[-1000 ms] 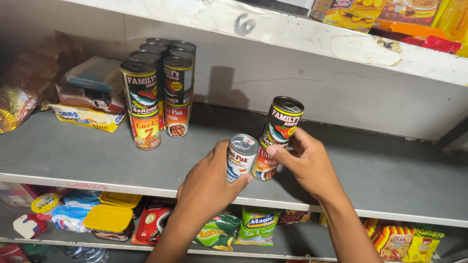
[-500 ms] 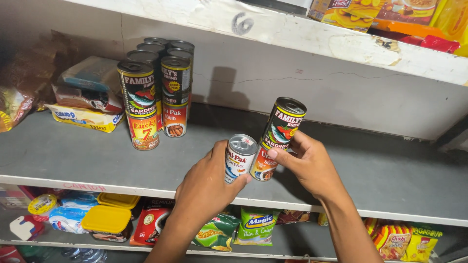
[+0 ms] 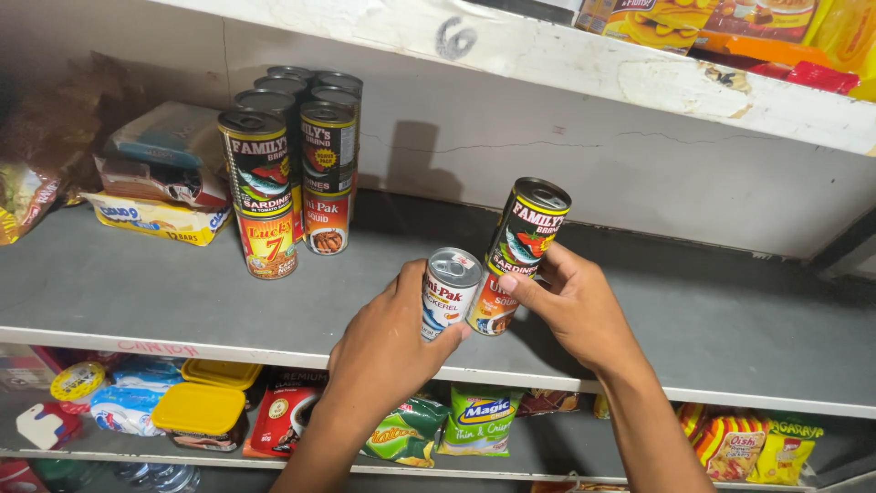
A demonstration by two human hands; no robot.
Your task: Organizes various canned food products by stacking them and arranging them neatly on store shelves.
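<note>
Left hand [image 3: 388, 342] closed around a silver-topped can [image 3: 449, 290], grip firm. Right hand [image 3: 573, 306] wrapped on a stack of two cans [image 3: 517, 256], tilted, low above the grey shelf [image 3: 137, 292]. Best to keep the stack upright, thumb and fingers on both cans, and set down flat. Further left, stacked cans [image 3: 287, 169] beside wrapped packets [image 3: 155, 183]. Behind, cracked white wall [image 3: 639, 173]; below, snack bags [image 3: 474, 420].

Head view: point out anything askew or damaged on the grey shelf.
The two-can stack under the right hand leans left, unlike the upright stacked cans at the back. The white upper shelf edge has chipped paint. The left hand holds a silver-topped can.
</note>
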